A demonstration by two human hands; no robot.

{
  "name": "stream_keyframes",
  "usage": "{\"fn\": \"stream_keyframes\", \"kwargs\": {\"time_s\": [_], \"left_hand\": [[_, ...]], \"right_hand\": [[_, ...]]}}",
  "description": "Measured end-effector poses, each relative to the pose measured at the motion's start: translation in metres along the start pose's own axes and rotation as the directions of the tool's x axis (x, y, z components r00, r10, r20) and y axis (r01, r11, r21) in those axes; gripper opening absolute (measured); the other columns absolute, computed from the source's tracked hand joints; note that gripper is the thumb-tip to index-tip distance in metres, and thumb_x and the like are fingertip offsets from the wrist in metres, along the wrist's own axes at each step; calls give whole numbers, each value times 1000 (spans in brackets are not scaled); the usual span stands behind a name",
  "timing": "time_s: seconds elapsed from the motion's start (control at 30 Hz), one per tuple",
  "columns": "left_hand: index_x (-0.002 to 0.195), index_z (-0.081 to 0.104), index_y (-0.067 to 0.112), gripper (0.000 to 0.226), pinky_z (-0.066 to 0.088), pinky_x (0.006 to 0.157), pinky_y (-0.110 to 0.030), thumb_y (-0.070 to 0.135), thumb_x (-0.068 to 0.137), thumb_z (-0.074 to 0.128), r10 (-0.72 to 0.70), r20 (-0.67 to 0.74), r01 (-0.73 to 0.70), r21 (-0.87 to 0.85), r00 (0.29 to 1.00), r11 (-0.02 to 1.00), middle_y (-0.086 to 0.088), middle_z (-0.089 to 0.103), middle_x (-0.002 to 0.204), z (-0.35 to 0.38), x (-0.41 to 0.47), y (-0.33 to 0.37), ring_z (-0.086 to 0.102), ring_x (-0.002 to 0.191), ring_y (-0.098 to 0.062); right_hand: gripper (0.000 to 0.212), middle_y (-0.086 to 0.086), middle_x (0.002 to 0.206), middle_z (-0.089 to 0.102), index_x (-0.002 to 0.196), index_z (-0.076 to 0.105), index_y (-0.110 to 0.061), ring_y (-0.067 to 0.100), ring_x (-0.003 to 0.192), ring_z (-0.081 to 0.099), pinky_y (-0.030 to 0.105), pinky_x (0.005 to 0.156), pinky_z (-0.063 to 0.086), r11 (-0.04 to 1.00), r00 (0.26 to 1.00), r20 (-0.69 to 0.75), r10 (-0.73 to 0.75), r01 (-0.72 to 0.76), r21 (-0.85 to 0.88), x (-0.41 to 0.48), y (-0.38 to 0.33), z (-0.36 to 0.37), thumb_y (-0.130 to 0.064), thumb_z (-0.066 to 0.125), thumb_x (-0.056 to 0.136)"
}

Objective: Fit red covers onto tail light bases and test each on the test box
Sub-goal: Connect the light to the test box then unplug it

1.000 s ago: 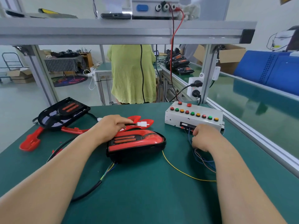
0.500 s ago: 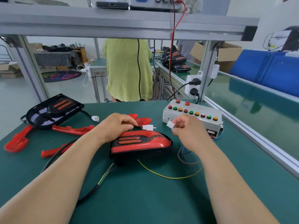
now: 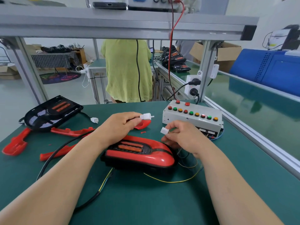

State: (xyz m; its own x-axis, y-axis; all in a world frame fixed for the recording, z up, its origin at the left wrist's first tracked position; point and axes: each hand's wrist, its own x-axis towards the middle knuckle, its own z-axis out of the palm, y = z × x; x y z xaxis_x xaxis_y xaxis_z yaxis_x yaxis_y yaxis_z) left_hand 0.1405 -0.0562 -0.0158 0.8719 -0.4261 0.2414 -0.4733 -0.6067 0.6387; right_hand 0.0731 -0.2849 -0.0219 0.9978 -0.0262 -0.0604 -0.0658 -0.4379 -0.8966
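A tail light (image 3: pixel 141 153) with its red cover fitted on the black base lies on the green mat in front of me. My left hand (image 3: pixel 118 127) pinches the light's white plug (image 3: pixel 146 116), held just above the mat. My right hand (image 3: pixel 183 137) pinches a second white connector (image 3: pixel 164 131) on thin wires leading to the test box (image 3: pixel 191 117), a grey box with a row of coloured buttons at the right. The two connectors are apart, a short gap between them.
A bare black base (image 3: pixel 52 111) with its white plug (image 3: pixel 94 120) lies at the far left. Loose red covers (image 3: pixel 16 143) and red strips (image 3: pixel 71 131) are scattered left of the tail light. A person in a green top (image 3: pixel 126 70) stands beyond the bench. Aluminium rail (image 3: pixel 243 127) borders the right.
My right hand has left the test box's front and carried its white connector up and left toward the plug in my left hand. My left hand has lifted its plug slightly.
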Motion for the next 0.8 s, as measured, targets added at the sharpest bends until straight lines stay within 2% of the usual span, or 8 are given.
{"fn": "stream_keyframes", "kwargs": {"time_s": [0.07,0.1,0.2,0.27,0.37,0.5,0.6,0.8], "left_hand": [[82,65,22,35,36,58,-8,46,99,48,-7,-10,7,14,1000,1000,13,57,66,-1,1,1,48,62,-3],[77,66,22,34,36,58,-7,45,99,51,-12,-20,12,9,1000,1000,14,58,64,-2,1,2,49,60,-2],[81,77,26,19,37,62,-3,37,92,67,-29,-43,28,-38,999,999,27,66,74,-1,1,7,59,72,6],[82,78,28,10,41,69,-6,34,87,73,-22,-25,20,-64,999,998,20,70,83,0,0,9,62,82,-1],[84,78,28,2,46,82,-18,26,84,77,-6,10,7,-147,1000,989,10,75,89,2,-1,11,66,89,-6],[84,78,27,8,48,85,-20,20,86,76,9,17,-5,-211,1000,977,7,76,89,1,-1,11,67,91,-11],[86,77,23,8,49,88,-27,15,87,75,16,4,-14,-258,1000,966,2,76,89,2,-1,11,68,91,-18],[87,76,22,12,50,82,-15,11,84,77,32,7,-29,-275,999,961,3,76,88,2,-1,12,69,86,-9]], "right_hand": [[16,-1,81,76,91,64,-24,12,71,69,31,75,56,990,999,-29,-42,38,-133,0,-2,2,-9,70,88],[16,-2,82,75,88,65,-27,10,71,67,29,74,54,985,997,-48,-60,51,-167,0,-3,3,-13,73,86],[8,-2,84,74,88,67,-27,8,71,61,30,76,51,992,991,-89,-102,94,-86,1,-4,4,-31,73,86],[10,-5,83,75,88,68,-25,7,72,60,35,81,54,992,989,-84,-123,122,-10,1,-5,4,-35,71,88],[3,-4,85,74,89,69,-26,8,75,59,38,83,53,984,980,-84,-180,180,-1,1,-6,6,-25,71,89],[17,-10,85,70,90,67,-31,-6,72,60,16,75,49,979,973,-102,-205,203,-30,2,-4,6,-18,76,85],[19,-9,84,68,89,67,-29,-6,68,59,10,70,47,975,969,-110,-222,218,-49,1,-6,7,-14,78,83],[20,-6,83,67,90,68,-23,-4,68,57,8,68,46,964,957,-124,-264,256,-72,-2,-10,14,-12,81,79]]}}
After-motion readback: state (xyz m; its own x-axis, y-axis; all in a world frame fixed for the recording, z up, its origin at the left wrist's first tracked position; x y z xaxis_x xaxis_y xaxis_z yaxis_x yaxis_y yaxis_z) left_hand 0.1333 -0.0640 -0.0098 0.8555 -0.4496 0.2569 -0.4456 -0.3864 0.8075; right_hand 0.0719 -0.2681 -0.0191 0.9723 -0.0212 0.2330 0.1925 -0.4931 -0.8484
